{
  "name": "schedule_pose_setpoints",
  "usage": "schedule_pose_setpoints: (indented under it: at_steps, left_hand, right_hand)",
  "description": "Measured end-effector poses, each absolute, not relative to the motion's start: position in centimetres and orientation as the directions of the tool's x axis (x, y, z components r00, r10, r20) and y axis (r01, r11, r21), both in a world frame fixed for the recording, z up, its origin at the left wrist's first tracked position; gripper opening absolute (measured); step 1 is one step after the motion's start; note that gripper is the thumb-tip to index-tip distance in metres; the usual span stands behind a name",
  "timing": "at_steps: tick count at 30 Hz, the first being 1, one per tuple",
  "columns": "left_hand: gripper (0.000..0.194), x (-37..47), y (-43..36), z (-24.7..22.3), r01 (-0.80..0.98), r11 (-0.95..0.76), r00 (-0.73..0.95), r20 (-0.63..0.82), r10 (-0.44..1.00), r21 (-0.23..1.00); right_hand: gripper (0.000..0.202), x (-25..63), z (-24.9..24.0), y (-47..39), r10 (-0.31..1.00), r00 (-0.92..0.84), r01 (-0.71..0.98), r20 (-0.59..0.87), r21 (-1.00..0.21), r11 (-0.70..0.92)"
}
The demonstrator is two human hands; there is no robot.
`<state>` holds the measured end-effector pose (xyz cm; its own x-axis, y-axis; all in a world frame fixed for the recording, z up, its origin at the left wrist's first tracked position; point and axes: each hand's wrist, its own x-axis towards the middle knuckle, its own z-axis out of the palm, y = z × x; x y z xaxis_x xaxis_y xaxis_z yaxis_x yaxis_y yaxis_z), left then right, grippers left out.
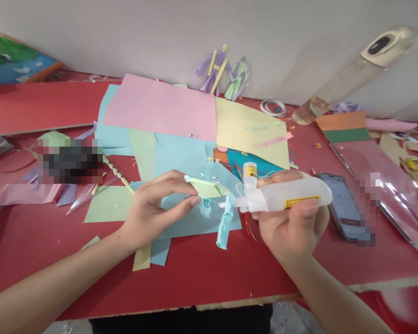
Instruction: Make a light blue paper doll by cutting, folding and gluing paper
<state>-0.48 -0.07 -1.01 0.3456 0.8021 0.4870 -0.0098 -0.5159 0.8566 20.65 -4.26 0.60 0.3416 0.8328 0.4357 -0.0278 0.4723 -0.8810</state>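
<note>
My left hand pinches a small folded paper piece, pale green with crumpled light blue strips hanging from its right side. My right hand is wrapped round a white glue bottle with a yellow label. The bottle lies sideways, its nozzle pointing left, close to the blue strips; whether it touches them I cannot tell. A smaller white bottle stands just behind the glue bottle. Beneath the paper piece lie light blue sheets on the red table.
Pink and yellow sheets lie behind my hands. Two paper figures lean on the wall. A phone and a plastic packet are at the right, a roll of tape and a tall clear container further back. Paper scraps cover the left.
</note>
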Motion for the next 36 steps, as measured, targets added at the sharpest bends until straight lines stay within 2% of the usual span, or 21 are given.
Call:
schedule_pose_setpoints:
  at_steps: [8, 17, 27, 31, 36]
  left_hand:
    - [0.013, -0.34, -0.22, -0.75, -0.002, -0.485, 0.346, 0.455, 0.82, 0.875]
    - [0.011, -0.34, -0.23, -0.76, -0.002, -0.474, 0.349, 0.445, 0.825, 0.881]
    - [0.01, -0.35, -0.31, -0.77, -0.008, -0.428, 0.338, 0.405, 0.849, 0.904]
    - [0.011, -0.37, -0.26, -0.8, -0.048, -0.35, 0.311, 0.346, 0.885, 0.936]
    - [0.005, -0.27, -0.02, -0.77, -0.12, -0.16, 0.215, 0.183, 0.959, 0.98]
  right_hand:
    - [0.024, 20.9, -0.25, -4.84, 0.89, 0.264, -0.033, 0.372, -0.919, 0.394]
    - [0.024, 20.89, -0.3, -4.94, 0.898, 0.227, 0.016, 0.378, -0.923, 0.384]
    - [0.018, 20.75, -0.18, -4.48, 0.9, 0.216, -0.086, 0.379, -0.911, 0.404]
    - [0.02, 20.5, -0.17, -4.3, 0.862, 0.294, -0.086, 0.413, -0.887, 0.454]
    - [0.022, 19.98, 0.22, -4.1, 0.814, 0.341, -0.077, 0.47, -0.849, 0.522]
